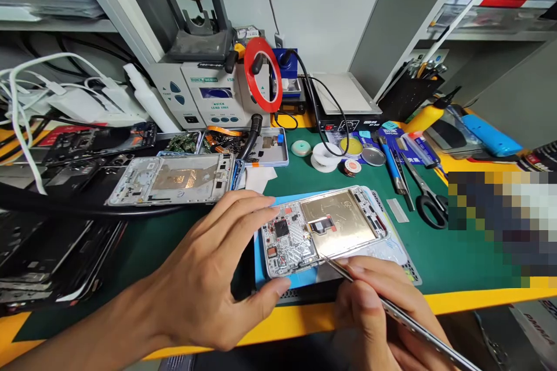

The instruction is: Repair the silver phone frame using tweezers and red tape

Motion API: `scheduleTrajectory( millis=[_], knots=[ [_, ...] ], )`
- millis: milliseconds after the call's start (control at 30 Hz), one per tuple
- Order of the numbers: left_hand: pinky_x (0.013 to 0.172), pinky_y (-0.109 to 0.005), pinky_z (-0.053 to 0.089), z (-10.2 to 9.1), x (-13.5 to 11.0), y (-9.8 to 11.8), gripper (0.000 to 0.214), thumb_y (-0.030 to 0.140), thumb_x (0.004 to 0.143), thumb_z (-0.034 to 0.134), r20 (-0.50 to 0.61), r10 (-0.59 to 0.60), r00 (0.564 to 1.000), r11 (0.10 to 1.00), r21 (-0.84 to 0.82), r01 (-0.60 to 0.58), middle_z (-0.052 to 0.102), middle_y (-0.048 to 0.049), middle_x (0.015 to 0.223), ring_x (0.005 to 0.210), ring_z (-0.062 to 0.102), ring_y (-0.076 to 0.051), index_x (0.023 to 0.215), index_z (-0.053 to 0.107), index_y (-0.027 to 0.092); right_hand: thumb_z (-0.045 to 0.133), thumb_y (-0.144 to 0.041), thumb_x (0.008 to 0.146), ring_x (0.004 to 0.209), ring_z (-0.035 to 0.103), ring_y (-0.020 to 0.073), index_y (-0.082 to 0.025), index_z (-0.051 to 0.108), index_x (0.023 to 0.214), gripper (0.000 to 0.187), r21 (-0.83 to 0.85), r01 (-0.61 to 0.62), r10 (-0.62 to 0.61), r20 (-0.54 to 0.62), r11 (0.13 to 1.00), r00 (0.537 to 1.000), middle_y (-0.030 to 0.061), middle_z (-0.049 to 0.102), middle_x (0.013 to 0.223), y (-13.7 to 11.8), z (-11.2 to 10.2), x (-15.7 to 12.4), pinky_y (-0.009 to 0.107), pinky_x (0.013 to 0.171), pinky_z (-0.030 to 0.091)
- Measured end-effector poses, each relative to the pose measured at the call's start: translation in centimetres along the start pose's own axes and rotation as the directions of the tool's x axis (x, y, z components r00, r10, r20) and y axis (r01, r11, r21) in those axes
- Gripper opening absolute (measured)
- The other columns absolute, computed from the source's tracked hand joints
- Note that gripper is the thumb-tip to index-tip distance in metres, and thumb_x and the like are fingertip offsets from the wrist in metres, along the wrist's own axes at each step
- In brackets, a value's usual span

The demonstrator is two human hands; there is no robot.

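An opened smartphone point(335, 220) lies face down on a light blue pad, its circuit board point(289, 237) bare on the left and a gold-coloured metal plate filling the right. My left hand point(217, 266) spans the phone's left end, fingertips at the upper edge and thumb at the lower edge, steadying it. In my right hand point(378, 307) are slim metal tweezers point(343, 272), held like a pen. Their pointed tip rests at the phone's lower edge, near where the board meets the gold plate. A small dark flex connector point(322, 225) sits on the plate.
Another phone frame point(174, 179) and a parts tray point(272, 151) lie behind my left hand. Solder spools point(326, 156), a blue-handled knife point(394, 171) and scissors point(429, 203) are at the right. A soldering station point(213, 95) stands at the back. Stacked phones point(56, 266) sit left.
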State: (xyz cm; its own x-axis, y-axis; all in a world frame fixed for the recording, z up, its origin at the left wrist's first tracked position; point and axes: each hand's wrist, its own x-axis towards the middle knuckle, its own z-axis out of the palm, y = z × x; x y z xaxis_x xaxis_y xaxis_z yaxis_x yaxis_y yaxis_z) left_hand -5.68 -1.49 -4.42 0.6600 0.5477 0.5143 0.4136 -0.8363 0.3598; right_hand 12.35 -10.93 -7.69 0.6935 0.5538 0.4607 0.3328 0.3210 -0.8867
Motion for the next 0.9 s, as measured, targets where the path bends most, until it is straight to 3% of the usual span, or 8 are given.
scheduleTrajectory(
  millis=[100,300,400,600,700,800,900],
  knots=[
    [0.106,-0.058,0.054,-0.2,0.2,0.1,0.051,0.023,0.079,0.076,-0.009,0.028,1.000,1.000,-0.001,-0.028,0.063,-0.0163,0.127,0.122,0.057,-0.033,0.127,0.059,0.014,0.064,-0.010,0.082,0.057,0.067,0.0104,-0.024,0.079,0.081,0.020,0.009,-0.032,0.032,-0.016,0.999,0.999,-0.0019,0.073,0.081,-0.1,0.1,-0.1,0.012,0.047,0.055],
    [0.103,-0.058,0.055,-0.3,0.2,0.0,0.047,0.023,0.079,0.077,0.001,0.044,0.999,0.999,0.001,-0.044,0.063,-0.0175,0.123,0.119,0.059,-0.033,0.122,0.062,0.014,0.062,-0.006,0.081,0.058,0.064,0.0103,-0.025,0.079,0.079,0.026,0.038,-0.035,0.038,-0.073,0.999,0.997,-0.0026,0.071,0.077,-1.0,0.8,0.1,0.012,0.051,0.056],
    [0.104,-0.059,0.054,-0.2,0.1,-0.1,0.052,0.024,0.079,0.077,0.013,0.032,0.999,0.999,0.016,-0.032,0.063,-0.0187,0.125,0.120,0.058,-0.034,0.126,0.060,0.013,0.061,-0.006,0.081,0.057,0.064,0.0114,-0.025,0.079,0.078,0.027,0.033,-0.050,0.053,-0.072,0.998,0.996,-0.0023,0.071,0.077,-1.0,0.8,0.1,0.014,0.047,0.055],
    [0.100,-0.061,0.055,-0.1,0.1,-0.3,0.044,0.022,0.077,0.079,0.004,0.054,0.999,0.999,0.001,-0.054,0.062,-0.0188,0.124,0.119,0.059,-0.035,0.118,0.066,0.016,0.062,-0.006,0.080,0.064,0.067,0.0115,-0.024,0.079,0.077,0.025,0.046,-0.041,0.044,-0.066,0.998,0.997,-0.0012,0.071,0.076,-0.9,0.9,0.1,0.012,0.053,0.056],
    [0.101,-0.060,0.054,0.0,0.0,-0.4,0.044,0.022,0.076,0.080,0.017,0.043,0.999,0.999,-0.008,-0.042,0.062,-0.0190,0.125,0.120,0.059,-0.035,0.118,0.067,0.016,0.062,-0.005,0.081,0.060,0.066,0.0115,-0.024,0.079,0.079,0.025,0.051,-0.042,0.046,-0.082,0.998,0.996,-0.0011,0.071,0.077,-0.6,0.8,-0.1,0.014,0.047,0.055],
    [0.102,-0.060,0.054,0.0,0.0,-0.4,0.046,0.023,0.078,0.079,0.030,0.043,0.999,0.999,-0.003,-0.042,0.063,-0.0185,0.125,0.120,0.059,-0.035,0.121,0.066,0.016,0.062,-0.006,0.080,0.056,0.064,0.0113,-0.024,0.078,0.081,0.025,0.022,0.019,-0.019,-0.033,1.000,0.999,-0.0014,0.072,0.078,0.1,0.2,0.1,0.016,0.042,0.052],
    [0.101,-0.060,0.054,0.0,0.1,-0.4,0.046,0.023,0.079,0.077,0.032,0.042,0.999,0.999,0.001,-0.043,0.063,-0.0177,0.125,0.120,0.059,-0.034,0.123,0.065,0.018,0.063,-0.007,0.079,0.058,0.066,0.0123,-0.025,0.079,0.083,0.025,-0.014,0.124,-0.123,0.029,0.992,0.992,-0.0018,0.073,0.076,0.8,-0.3,0.4,0.018,0.046,0.054]
  ],
)
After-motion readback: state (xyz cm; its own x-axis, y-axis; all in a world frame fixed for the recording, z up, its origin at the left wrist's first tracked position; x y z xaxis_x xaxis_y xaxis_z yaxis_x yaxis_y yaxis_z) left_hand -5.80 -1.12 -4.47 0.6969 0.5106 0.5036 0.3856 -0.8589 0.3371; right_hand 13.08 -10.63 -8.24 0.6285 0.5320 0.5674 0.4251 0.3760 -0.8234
